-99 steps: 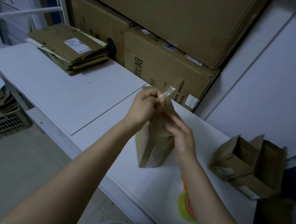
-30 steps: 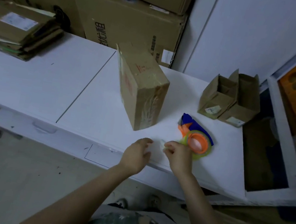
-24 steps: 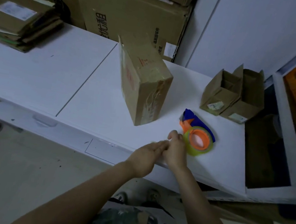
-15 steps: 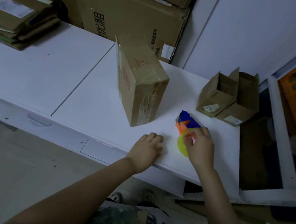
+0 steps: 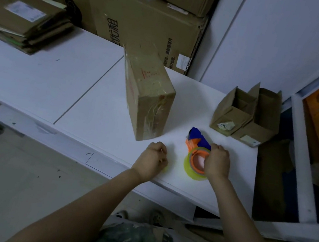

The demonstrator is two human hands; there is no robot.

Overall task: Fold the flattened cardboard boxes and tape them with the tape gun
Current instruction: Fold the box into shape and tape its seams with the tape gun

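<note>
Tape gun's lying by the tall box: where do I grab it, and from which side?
Grip the tape gun round the roll's right rim, from the near right, as the right hand does: hub faces up, blue end points away, tall box stands to its left.

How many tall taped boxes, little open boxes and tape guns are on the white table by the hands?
tall taped box: 1
small open boxes: 2
tape gun: 1
Total: 4
</note>
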